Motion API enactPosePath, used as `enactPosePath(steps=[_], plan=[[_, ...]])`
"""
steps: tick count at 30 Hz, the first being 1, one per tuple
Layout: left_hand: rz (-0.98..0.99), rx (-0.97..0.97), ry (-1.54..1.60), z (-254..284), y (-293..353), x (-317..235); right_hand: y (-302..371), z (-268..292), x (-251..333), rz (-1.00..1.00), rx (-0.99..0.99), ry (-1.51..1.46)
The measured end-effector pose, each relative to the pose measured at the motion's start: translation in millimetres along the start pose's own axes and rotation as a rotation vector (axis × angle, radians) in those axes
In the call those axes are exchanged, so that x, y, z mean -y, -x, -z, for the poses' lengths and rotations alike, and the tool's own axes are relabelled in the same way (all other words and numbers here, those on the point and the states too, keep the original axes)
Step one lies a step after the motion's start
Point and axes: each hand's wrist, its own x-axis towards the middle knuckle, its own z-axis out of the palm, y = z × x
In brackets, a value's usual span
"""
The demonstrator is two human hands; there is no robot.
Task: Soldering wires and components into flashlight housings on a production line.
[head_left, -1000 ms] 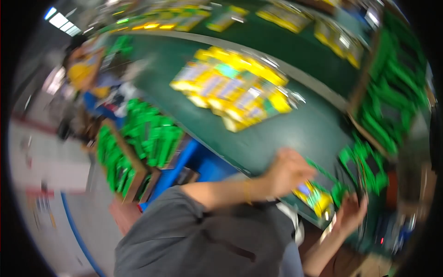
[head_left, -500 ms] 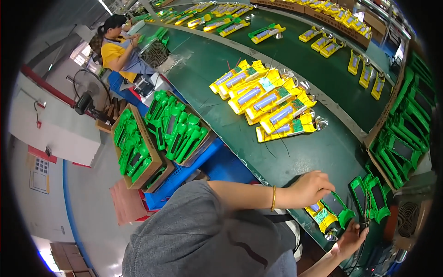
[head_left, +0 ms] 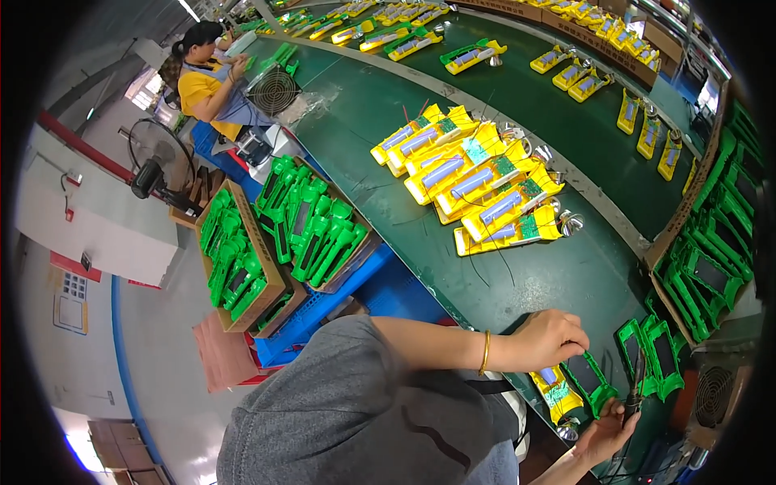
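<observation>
Green torch shell (head_left: 594, 381) is lying on the worktop (head_left: 517, 291) under the left hand (head_left: 550, 339), which is pinching its upper end, long axis running toward the right hand (head_left: 606, 432), itself closing around a dark tool (head_left: 633, 396).

Just one head-worn fisheye view, looking steeply down past the wearer's shoulder at the green surface (head_left: 404, 121), which curves across the frame's upper right; hands sit close, lower right.
</observation>
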Motion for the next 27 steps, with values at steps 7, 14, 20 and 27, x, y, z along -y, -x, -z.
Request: enactPosePath(steps=[7, 14, 20, 27], plan=[[-0.137, -0.076, -0.13, 6, 8, 2, 6, -15, -2, -0.023, -0.173, -0.152], [-0.142, -0.015, -0.119, 0, -8, 12, 2, -4, -5, -0.015, -0.099, -0.175], [0.083, 0.115, -0.011, 8, -5, -1, 7, 9, -4, -0.062, -0.074, -0.236], [-0.069, 0.103, -0.098, 4, 0, 3, 11, 12, -10, 0.081, -0.086, 0.083]])
